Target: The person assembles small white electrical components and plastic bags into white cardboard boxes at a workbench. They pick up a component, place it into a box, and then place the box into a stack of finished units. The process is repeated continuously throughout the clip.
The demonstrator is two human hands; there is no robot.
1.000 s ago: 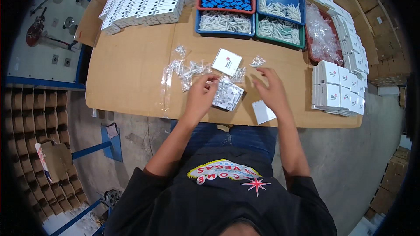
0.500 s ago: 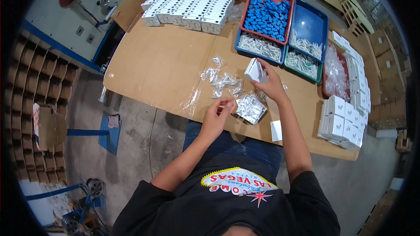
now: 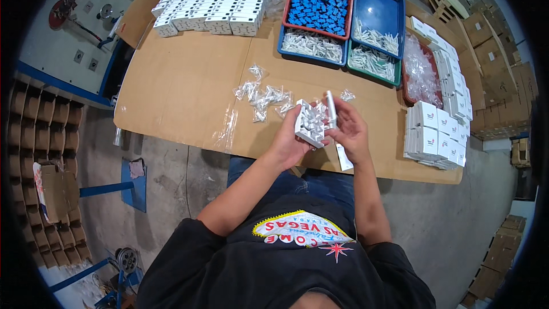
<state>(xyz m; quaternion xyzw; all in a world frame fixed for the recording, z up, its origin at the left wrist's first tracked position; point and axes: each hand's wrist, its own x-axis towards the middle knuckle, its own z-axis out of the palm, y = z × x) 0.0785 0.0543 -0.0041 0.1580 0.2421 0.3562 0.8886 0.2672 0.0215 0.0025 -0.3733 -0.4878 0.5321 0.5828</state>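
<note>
In my left hand (image 3: 287, 142), closed round its edge, is a white plastic housing (image 3: 309, 129), tilted with its open side up. Small white parts, apparently in clear plastic, lie inside it. My right hand (image 3: 353, 131) grips a thin white cover (image 3: 331, 109), seen nearly edge-on beside the housing. Whether the two pieces touch is hard to tell. Small clear bags of white parts (image 3: 263, 98) lie on the cardboard-topped table beyond my left hand. Below my right hand rests a white card-like piece (image 3: 344, 157) at the near edge.
White boxed units (image 3: 214, 3) stand in rows at the far left. A red tray of blue pieces (image 3: 318, 6), a blue tray (image 3: 377, 14) and a green tray (image 3: 374, 64) stand at the back. Clear bags (image 3: 420, 68) fill another tray; white boxes (image 3: 437, 134) are stacked on the right.
My left hand has taken hold of the housing and lifted it off the table. My right hand has brought the cover down next to it, turning it edge-on. The whole view has shifted.
</note>
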